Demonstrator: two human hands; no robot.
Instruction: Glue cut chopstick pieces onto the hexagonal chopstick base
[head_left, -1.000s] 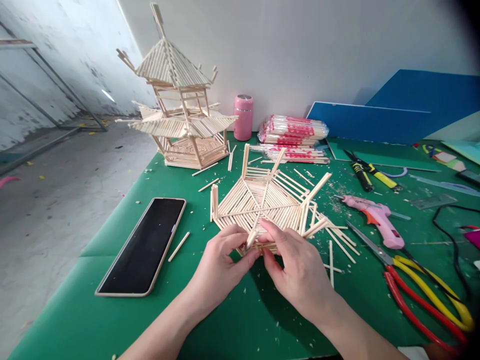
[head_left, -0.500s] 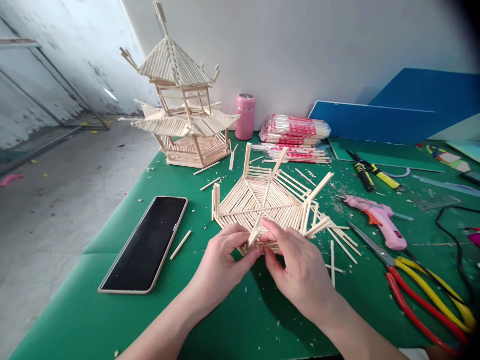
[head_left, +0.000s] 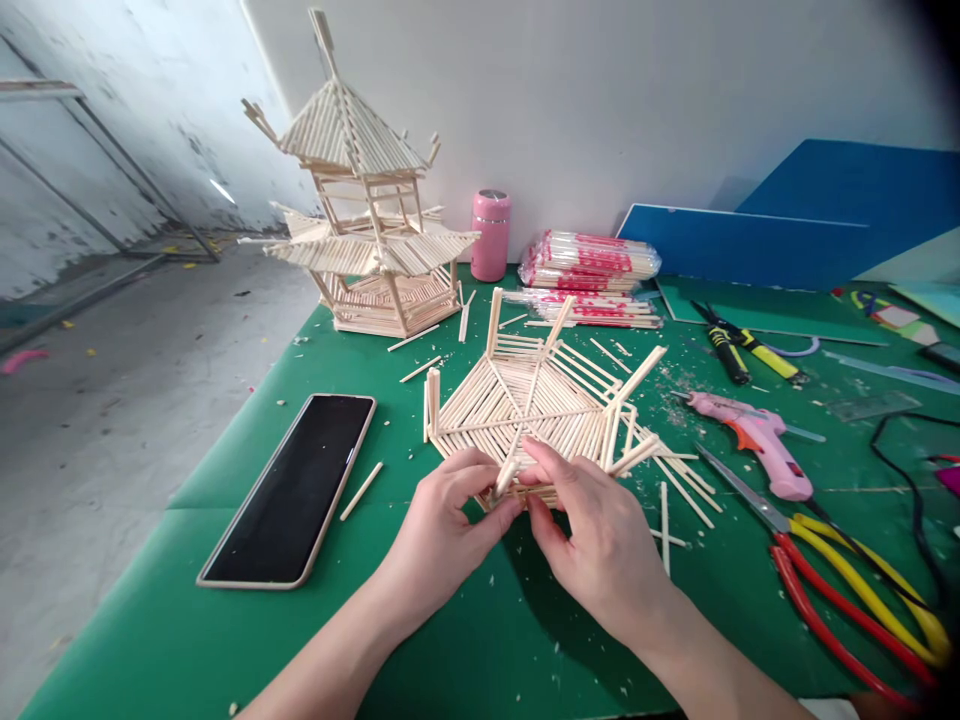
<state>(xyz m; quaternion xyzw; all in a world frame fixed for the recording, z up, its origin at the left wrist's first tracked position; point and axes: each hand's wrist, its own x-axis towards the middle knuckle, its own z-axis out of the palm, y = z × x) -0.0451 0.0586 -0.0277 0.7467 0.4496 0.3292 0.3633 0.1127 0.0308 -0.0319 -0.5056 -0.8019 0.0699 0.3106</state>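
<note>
A person's left hand [head_left: 442, 530] and right hand [head_left: 600, 545] meet fingertip to fingertip near the middle of the table's front edge, both clenched in a pinch on a short stick [head_left: 504, 478] that stands tilted against the near corner of a hexagonal stick frame [head_left: 532, 400]. The frame lies flat on the green table [head_left: 480, 640] just beyond the hands, with several posts rising slanted from its corners and loose sticks fanned out at its right side. To the left of the frame, a dark phone [head_left: 289, 490] lies face up, a single loose stick [head_left: 361, 490] just beside its right edge. Toward the back left corner stands a two-tiered pagoda model [head_left: 360, 200] built of the same sticks, and a pink bottle [head_left: 490, 236] stands upright at the back edge next to it. Wrapped chopstick packs [head_left: 592, 262] are piled along the back edge to the right of the bottle. On the right half of the table lie a pink glue gun [head_left: 754, 440], scissors with red and yellow handles [head_left: 847, 585] near the front right corner, and yellow-handled pliers [head_left: 739, 345] farther back. Blue boards [head_left: 750, 245] lean against the wall at the back right.
</note>
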